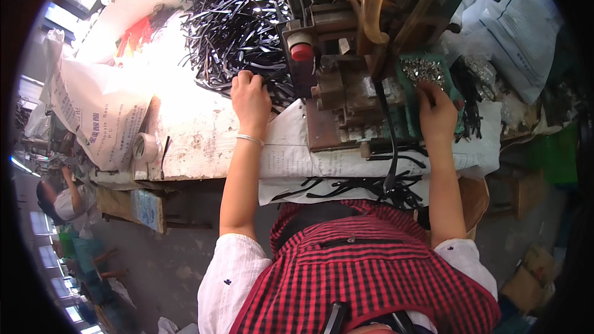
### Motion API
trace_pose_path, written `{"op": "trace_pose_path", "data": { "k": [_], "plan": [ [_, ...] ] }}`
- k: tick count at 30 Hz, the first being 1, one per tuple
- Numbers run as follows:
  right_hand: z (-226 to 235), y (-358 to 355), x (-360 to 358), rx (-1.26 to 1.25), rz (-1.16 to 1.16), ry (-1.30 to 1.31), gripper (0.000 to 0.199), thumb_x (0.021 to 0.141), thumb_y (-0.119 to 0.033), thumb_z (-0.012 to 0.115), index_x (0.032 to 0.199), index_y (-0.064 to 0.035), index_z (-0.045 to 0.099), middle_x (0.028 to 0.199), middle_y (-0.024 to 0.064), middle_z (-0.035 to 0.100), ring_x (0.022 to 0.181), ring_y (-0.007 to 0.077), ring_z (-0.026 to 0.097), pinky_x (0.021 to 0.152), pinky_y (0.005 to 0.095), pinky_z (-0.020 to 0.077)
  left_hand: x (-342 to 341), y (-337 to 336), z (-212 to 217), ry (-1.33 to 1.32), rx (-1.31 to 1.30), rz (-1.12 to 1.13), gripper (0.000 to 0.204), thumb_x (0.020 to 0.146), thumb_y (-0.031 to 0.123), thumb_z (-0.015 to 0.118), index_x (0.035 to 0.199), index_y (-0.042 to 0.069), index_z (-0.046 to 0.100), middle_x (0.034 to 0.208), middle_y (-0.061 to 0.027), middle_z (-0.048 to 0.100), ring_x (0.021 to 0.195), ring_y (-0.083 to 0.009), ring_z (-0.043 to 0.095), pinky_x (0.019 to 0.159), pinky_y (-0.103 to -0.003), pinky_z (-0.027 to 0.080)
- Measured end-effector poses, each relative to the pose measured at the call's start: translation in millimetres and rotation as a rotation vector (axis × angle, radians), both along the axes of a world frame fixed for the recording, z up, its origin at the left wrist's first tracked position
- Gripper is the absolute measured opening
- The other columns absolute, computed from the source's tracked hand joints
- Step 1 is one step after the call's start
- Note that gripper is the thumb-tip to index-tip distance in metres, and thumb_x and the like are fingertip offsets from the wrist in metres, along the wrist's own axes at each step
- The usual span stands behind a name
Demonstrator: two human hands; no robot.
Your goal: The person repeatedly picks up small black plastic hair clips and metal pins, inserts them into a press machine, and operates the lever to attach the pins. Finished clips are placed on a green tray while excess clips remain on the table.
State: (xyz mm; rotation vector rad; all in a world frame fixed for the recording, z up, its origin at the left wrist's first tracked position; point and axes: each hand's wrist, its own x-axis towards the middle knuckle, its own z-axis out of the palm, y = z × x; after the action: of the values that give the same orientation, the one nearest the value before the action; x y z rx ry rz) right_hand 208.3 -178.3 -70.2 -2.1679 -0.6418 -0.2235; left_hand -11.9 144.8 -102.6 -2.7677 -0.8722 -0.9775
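Note:
My left hand [250, 96] rests at the near edge of a big heap of black eyeglass temples [238, 25]. Its fingers are curled down among them, and what they grip is hidden. On the right, my right hand [438, 111] dips its fingertips, pressed together, into a green tray [413, 114] of small shiny metal parts [422, 70]. Any part between those fingertips is too small to make out. Between my hands stands a worn bench machine [352, 86] with a red button [302, 52]. One long black temple [393, 142] hangs down its front.
Several black temples [377, 189] lie on a white sheet [288, 159] along the bench's front edge, near my apron. A tape roll [146, 147] and a white sack [102, 111] stand left. Plastic bags [516, 37] crowd the right. Another person [62, 198] sits far left.

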Motion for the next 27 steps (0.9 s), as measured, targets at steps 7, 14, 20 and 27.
{"op": "trace_pose_path", "data": {
  "k": [7, 14, 20, 27],
  "plan": [
    [-14, -109, -22, 0.159, -0.22, 0.018, 0.015, 0.095, -0.004, 0.071, 0.109, -0.0008, 0.074, 0.097, 0.0078, 0.076, 0.09, 0.0153, 0.07, 0.085, 0.0301, 0.0541, -58, 0, 42, -0.363, -0.446, 0.046, 0.019, 0.098, 0.007, 0.065, 0.116, 0.006, 0.069, 0.07, -0.0058, 0.069, 0.056, -0.0116, 0.057, 0.055, -0.029, 0.045],
    [27, -65, -38, 0.225, -0.004, -0.011, 0.016, 0.091, 0.0, 0.072, 0.106, -0.001, 0.075, 0.099, 0.0086, 0.075, 0.091, 0.0179, 0.07, 0.086, 0.0305, 0.0537, -85, 46, -46, -0.383, -0.904, -0.131, 0.023, 0.105, 0.009, 0.057, 0.124, 0.0, 0.065, 0.113, -0.0094, 0.077, 0.1, -0.0122, 0.067, 0.085, -0.027, 0.052],
    [68, 37, -33, 0.433, 0.326, -0.217, 0.014, 0.087, 0.003, 0.073, 0.1, -0.0016, 0.074, 0.103, 0.0085, 0.073, 0.095, 0.0186, 0.069, 0.086, 0.03, 0.0529, -9, -26, 13, -0.741, -0.784, -0.097, 0.011, 0.094, 0.009, 0.077, 0.093, -0.001, 0.072, 0.074, -0.0024, 0.07, 0.066, -0.0051, 0.061, 0.062, -0.021, 0.045],
    [55, 52, -58, 0.737, 0.396, 0.287, 0.048, 0.09, 0.005, 0.071, 0.135, 0.0013, 0.054, 0.113, 0.0084, 0.067, 0.103, 0.0143, 0.066, 0.093, 0.028, 0.051, -2, -96, 76, -0.788, -0.767, -0.277, 0.012, 0.102, 0.002, 0.064, 0.11, -0.005, 0.071, 0.099, -0.0071, 0.072, 0.08, -0.0068, 0.062, 0.068, -0.02, 0.049]
  ]
}}
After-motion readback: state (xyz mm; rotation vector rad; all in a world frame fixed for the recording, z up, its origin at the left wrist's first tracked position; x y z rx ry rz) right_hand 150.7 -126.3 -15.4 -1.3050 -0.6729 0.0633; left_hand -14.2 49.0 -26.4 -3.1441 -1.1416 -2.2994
